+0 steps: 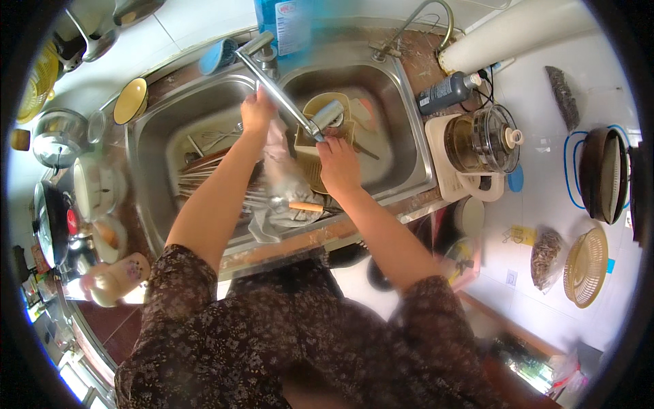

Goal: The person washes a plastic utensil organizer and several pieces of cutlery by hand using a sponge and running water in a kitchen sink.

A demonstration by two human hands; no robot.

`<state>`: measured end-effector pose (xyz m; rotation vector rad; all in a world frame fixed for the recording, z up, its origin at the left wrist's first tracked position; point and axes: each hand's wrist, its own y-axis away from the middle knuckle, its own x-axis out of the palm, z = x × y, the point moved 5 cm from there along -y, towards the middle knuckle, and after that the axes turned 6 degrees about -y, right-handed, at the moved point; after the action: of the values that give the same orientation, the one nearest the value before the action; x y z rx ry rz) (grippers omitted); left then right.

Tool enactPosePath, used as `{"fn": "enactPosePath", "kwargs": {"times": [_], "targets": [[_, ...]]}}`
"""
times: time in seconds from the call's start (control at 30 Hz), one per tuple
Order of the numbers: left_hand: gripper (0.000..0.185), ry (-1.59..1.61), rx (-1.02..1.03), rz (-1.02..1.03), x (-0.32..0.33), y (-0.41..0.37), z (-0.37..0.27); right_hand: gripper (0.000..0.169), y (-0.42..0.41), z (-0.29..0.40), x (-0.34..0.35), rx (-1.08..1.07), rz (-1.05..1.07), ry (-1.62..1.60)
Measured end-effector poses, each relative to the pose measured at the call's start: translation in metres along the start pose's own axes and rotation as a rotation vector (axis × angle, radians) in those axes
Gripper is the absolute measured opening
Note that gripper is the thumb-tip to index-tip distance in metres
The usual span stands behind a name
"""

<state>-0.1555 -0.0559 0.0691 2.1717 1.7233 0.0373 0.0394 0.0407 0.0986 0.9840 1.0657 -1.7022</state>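
My left hand (258, 112) is closed over the divider between the two steel sink basins, with a slim metal utensil (257, 86) poking up from its fingers. The chrome faucet (281, 97) slants past it to the right basin. At the spout's end, my right hand (340, 163) has its fingertips bent down by a small bluish tip; whether they grip it is unclear. Chopsticks (209, 168) and a fork (217, 135) lie in the left basin. Beige plastic containers (311, 148) stand in the right basin. A grey cloth (265, 225) and an orange-handled utensil (306, 206) lie at the front divider.
Right of the sink are a glass kettle (475, 143) on its base and a dark grey bottle (444, 93). A blue bottle (286, 30) and blue cup (217, 56) stand behind. A yellow bowl (131, 101) and pots (94, 189) are at the left.
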Motion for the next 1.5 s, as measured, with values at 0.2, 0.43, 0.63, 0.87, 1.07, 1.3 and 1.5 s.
{"fn": "enactPosePath", "kwargs": {"times": [0.2,0.43,0.63,0.87,1.07,1.3,1.5], "targets": [[0.041,0.073,0.064,0.011,-0.002,-0.003,0.009,0.031,-0.001,0.004,-0.011,0.011,-0.006,-0.11],[0.036,0.115,0.078,0.078,0.0,-0.011,0.017,0.033,0.001,0.004,-0.014,-0.06,0.022,-0.239],[0.035,0.097,0.18,0.1,-0.002,-0.017,0.02,0.032,0.003,-0.001,-0.009,-0.036,0.07,-0.233],[0.045,0.102,0.222,0.109,-0.004,-0.003,0.011,0.03,0.001,-0.005,-0.004,-0.039,0.015,-0.175],[0.07,-0.268,0.488,0.178,-0.002,0.062,0.015,0.03,0.003,-0.002,-0.038,0.042,-0.189,-0.195],[0.101,-1.038,0.678,0.646,0.034,0.075,-0.001,0.029,0.025,-0.012,-0.051,0.089,-0.245,-0.345],[0.103,-1.123,0.246,0.796,0.061,0.067,0.008,0.026,0.049,-0.032,-0.062,0.342,-0.468,-0.567]]}}
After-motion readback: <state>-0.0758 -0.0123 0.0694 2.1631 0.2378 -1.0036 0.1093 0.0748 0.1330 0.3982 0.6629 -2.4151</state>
